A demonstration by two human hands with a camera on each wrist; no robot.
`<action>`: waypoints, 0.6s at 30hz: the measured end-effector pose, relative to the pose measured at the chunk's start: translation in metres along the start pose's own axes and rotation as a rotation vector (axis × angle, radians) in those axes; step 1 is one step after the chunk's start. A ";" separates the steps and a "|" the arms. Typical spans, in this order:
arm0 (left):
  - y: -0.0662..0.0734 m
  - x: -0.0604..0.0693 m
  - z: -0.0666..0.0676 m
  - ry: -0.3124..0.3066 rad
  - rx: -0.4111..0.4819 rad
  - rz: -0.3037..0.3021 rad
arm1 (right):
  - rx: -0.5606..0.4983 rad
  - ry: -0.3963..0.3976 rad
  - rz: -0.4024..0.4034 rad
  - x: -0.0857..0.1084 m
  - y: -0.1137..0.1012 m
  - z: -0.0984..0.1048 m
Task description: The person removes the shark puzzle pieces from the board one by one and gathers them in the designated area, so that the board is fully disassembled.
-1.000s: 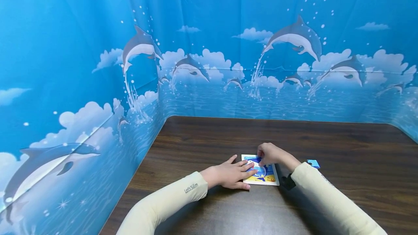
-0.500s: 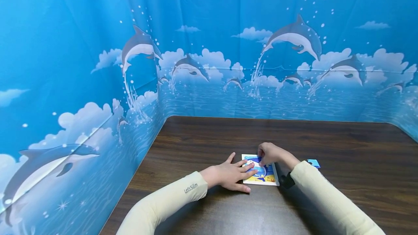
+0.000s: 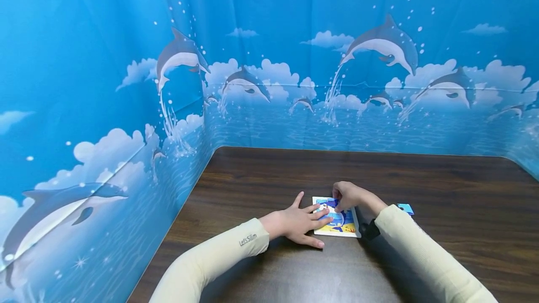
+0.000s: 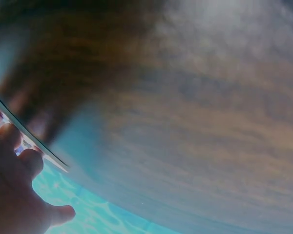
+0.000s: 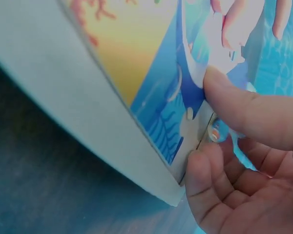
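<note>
In the head view, a framed puzzle [image 3: 337, 234] with a blue and yellow sea picture lies on the table. My left hand [image 3: 296, 223] rests on its left part, fingers straight and spread, thumb on the table beside the frame's near edge. My right hand [image 3: 355, 198] is at the frame's far edge. The right wrist view shows the right thumb [image 5: 249, 109] touching the picture, with curled fingers below and a light blue piece [image 5: 216, 130] between them, partly hidden. Left fingertips [image 5: 241, 22] lie on the picture's other side.
A light blue puzzle piece [image 3: 405, 208] lies on the table [image 3: 261, 172] to the right of the frame, beyond the right sleeve. A blue curtain [image 3: 261, 120] printed with dolphins stands behind the table and along its left side.
The left little finger has spread farther from the others and the left thumb has shifted slightly towards the near side. The right hand stays at the same part of the frame.
</note>
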State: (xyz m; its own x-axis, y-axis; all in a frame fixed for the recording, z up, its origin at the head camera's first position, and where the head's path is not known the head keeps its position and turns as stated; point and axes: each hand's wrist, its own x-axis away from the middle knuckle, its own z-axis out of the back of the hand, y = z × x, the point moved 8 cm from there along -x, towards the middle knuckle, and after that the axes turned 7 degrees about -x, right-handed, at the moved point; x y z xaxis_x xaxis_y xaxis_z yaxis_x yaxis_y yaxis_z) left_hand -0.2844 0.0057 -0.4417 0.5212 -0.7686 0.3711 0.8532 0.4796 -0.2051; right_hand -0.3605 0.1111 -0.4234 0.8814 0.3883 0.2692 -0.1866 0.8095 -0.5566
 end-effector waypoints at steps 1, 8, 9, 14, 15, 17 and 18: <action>0.000 0.000 0.000 -0.002 -0.003 0.003 | -0.002 -0.001 0.021 0.001 -0.002 0.000; 0.001 0.001 0.001 -0.012 -0.008 0.021 | -0.129 0.000 0.165 0.005 -0.003 0.004; 0.001 0.001 0.000 -0.013 -0.006 0.022 | -0.145 -0.005 0.190 0.006 -0.003 0.004; 0.000 0.000 0.000 -0.026 -0.001 0.021 | -0.228 0.015 0.274 0.010 -0.004 0.014; 0.000 -0.001 0.000 -0.028 0.001 0.022 | -0.243 0.027 0.282 0.011 -0.004 0.018; -0.001 -0.001 0.000 -0.030 0.002 0.023 | -0.276 0.052 0.292 0.013 -0.002 0.028; -0.001 -0.001 0.001 -0.030 0.005 0.023 | -0.287 0.059 0.295 0.014 -0.001 0.033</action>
State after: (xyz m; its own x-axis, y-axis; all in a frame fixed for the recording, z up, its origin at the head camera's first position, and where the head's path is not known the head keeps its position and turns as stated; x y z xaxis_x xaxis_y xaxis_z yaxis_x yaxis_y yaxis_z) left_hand -0.2860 0.0066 -0.4414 0.5398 -0.7443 0.3932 0.8408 0.4991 -0.2095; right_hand -0.3621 0.1298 -0.3932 0.8333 0.5522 0.0247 -0.3135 0.5089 -0.8017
